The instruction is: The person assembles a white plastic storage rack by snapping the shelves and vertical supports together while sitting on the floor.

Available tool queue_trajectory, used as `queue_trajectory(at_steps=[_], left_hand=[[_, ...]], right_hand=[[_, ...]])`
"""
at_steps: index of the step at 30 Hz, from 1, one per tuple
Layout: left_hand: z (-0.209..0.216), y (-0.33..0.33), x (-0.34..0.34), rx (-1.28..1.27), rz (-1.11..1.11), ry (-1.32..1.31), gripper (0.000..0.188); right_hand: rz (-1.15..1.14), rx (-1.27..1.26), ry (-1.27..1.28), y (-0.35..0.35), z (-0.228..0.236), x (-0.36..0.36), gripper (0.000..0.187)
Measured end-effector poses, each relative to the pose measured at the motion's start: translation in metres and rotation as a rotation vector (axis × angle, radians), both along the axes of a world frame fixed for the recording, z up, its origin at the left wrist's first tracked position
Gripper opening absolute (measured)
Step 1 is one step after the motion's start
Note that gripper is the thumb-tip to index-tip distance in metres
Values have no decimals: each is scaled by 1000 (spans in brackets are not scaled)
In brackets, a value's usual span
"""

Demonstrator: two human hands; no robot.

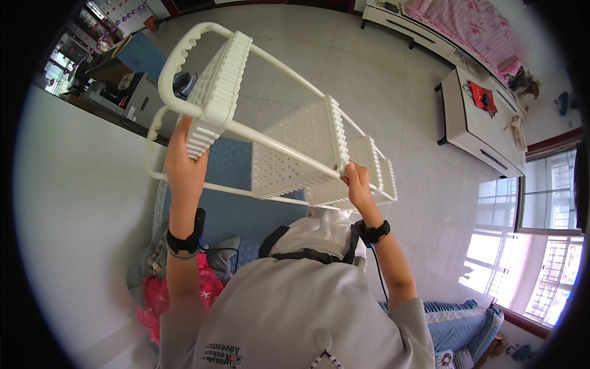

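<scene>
A cream-white plastic storage rack point(289, 154) with perforated tiers, ribbed rims and tubular poles is tilted in front of my body. Its looped end handle point(167, 74) points to the upper left, and its tiers run down toward the right. My left hand point(185, 157) is closed on the ribbed rim of the end tier, its fingers partly hidden behind the rim. At the corner of a middle tier, beside a pole, my right hand point(357, 181) is closed on the rack, thumb on top. Both wrists wear black bands.
Behind the rack is a blue sofa surface point(230, 215), with a red patterned cloth point(209, 283) near my left arm. A white coffee table point(473, 123) stands on the right, a low white cabinet point(405, 27) farther back. Grey tiled floor point(424, 184) lies between. A white wall point(86, 203) borders the left.
</scene>
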State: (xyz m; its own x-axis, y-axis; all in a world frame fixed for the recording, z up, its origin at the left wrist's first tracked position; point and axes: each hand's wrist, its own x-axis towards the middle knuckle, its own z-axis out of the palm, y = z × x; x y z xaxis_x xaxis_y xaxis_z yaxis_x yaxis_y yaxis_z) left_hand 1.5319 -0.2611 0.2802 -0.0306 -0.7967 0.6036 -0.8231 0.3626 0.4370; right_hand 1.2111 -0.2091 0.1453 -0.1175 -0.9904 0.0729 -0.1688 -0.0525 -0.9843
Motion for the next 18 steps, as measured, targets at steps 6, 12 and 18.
queue_trajectory(at_steps=[6,12,18], left_hand=[[15,18,-10,-305,-128,-347,55],[14,28,-11,-334,-78,-304,53],[18,24,-10,-334,-108,-314,56]], right_hand=[[101,353,87,-16,-28,18,52],[73,30,215,-17,-6,14,28],[411,-173,208,-11,93,65,23]])
